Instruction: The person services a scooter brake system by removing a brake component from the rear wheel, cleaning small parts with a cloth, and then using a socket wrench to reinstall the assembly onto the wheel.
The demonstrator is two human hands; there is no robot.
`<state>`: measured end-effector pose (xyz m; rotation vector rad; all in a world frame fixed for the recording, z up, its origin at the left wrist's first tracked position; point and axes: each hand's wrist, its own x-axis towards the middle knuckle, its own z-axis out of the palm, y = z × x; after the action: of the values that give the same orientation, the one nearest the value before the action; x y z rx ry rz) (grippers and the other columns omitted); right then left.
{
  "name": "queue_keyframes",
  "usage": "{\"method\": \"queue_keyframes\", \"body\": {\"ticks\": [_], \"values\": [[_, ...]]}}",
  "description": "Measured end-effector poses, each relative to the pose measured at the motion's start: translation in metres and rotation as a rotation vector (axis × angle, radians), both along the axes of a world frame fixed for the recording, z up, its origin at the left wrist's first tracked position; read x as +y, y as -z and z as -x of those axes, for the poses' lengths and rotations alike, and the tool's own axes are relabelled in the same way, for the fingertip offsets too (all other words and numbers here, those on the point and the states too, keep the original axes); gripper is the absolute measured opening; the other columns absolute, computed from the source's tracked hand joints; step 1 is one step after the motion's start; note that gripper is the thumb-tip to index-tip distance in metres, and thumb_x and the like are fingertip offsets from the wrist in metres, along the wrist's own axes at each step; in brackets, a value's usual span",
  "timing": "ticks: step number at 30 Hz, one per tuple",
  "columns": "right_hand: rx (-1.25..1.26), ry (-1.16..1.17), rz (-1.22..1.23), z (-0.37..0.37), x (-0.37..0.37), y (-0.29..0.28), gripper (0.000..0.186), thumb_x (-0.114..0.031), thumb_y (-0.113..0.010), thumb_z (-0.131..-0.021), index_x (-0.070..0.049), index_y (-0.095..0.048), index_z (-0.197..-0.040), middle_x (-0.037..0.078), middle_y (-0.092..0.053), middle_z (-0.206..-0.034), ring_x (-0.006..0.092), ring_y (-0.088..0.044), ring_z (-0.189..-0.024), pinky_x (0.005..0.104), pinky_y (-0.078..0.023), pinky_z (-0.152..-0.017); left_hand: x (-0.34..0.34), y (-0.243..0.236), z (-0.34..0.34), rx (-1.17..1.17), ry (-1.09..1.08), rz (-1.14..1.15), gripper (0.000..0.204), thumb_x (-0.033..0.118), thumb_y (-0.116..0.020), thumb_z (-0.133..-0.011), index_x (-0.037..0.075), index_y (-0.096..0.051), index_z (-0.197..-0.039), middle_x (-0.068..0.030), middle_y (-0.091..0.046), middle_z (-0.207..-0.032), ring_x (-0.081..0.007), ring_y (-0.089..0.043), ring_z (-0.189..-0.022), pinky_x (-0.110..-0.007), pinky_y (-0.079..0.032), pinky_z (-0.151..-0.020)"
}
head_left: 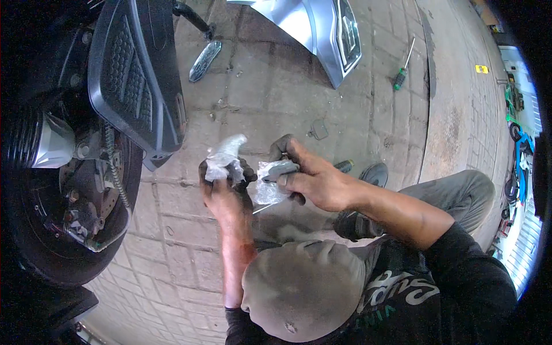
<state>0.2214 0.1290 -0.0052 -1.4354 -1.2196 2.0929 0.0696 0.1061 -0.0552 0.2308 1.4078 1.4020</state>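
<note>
Over the paved floor, my left hand [221, 187] is closed on crumpled clear plastic wrap [227, 154] that sticks up above its fingers. Close beside it on the right, my right hand [310, 178] pinches a small dark grey flat piece that looks like a brake pad [280, 171] between thumb and fingers. Clear bubble wrap [271, 192] lies against that piece and hangs below it. The fingertips of both hands are blackened. Beneath the hands lies a screwdriver, its thin shaft [261, 208] and green-black handle [345, 166] showing on either side.
At left stands a motorbike wheel [43, 261] with a brake caliper [80, 221] and a black footboard [123, 86]. On the floor lie a silver body panel [310, 29], a green-handled screwdriver [401, 75] and a thin dark flat piece [318, 130]. A footpeg [205, 60] juts out above.
</note>
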Motion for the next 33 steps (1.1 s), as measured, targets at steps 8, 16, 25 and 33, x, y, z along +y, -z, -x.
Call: {"method": "queue_keyframes", "body": {"ticks": [8, 16, 25, 33], "values": [[0.060, 0.211, -0.133, 0.005, -0.011, 0.010, 0.022, 0.002, -0.063, -0.076, -0.002, -0.049, -0.093, 0.004, -0.051, -0.090, 0.0089, -0.051, -0.083, 0.0219, -0.043, -0.069, 0.006, 0.010, 0.003, 0.573, 0.222, -0.050, 0.020, -0.009, -0.050, -0.073, -0.003, -0.048, -0.091, -0.0088, -0.054, -0.080, -0.0159, -0.053, -0.071, -0.028, -0.045, -0.065], [-0.302, -0.041, -0.863, -0.003, -0.010, 0.004, 0.031, -0.008, -0.063, -0.068, -0.003, -0.051, -0.096, 0.017, -0.051, -0.099, 0.0350, -0.051, -0.094, 0.0408, -0.043, -0.081, 0.009, -0.019, -0.006, 0.379, 0.379, 0.027, 0.015, -0.005, -0.049, -0.075, -0.005, -0.050, -0.090, -0.0078, -0.055, -0.072, -0.0103, -0.052, -0.057, -0.023, -0.043, -0.046], [-0.165, -0.321, -1.022, -0.011, -0.001, 0.010, 0.036, 0.002, -0.061, -0.061, -0.008, -0.060, -0.095, 0.012, -0.051, -0.108, 0.0316, -0.049, -0.103, 0.0430, -0.041, -0.087, 0.012, -0.026, 0.002, 0.523, 0.474, 0.028, 0.014, -0.003, -0.057, -0.076, -0.004, -0.054, -0.089, -0.0058, -0.058, -0.071, -0.0077, -0.052, -0.061, -0.021, -0.041, -0.053], [-0.287, -0.356, -1.009, -0.009, 0.001, -0.007, 0.030, 0.001, -0.060, -0.067, -0.008, -0.060, -0.096, 0.018, -0.045, -0.123, 0.0329, -0.042, -0.116, 0.0411, -0.038, -0.091, 0.009, -0.033, 0.005, 0.451, 0.486, -0.040, 0.012, -0.005, -0.055, -0.076, -0.004, -0.057, -0.087, -0.0047, -0.059, -0.076, -0.0076, -0.052, -0.063, -0.020, -0.042, -0.055]]}}
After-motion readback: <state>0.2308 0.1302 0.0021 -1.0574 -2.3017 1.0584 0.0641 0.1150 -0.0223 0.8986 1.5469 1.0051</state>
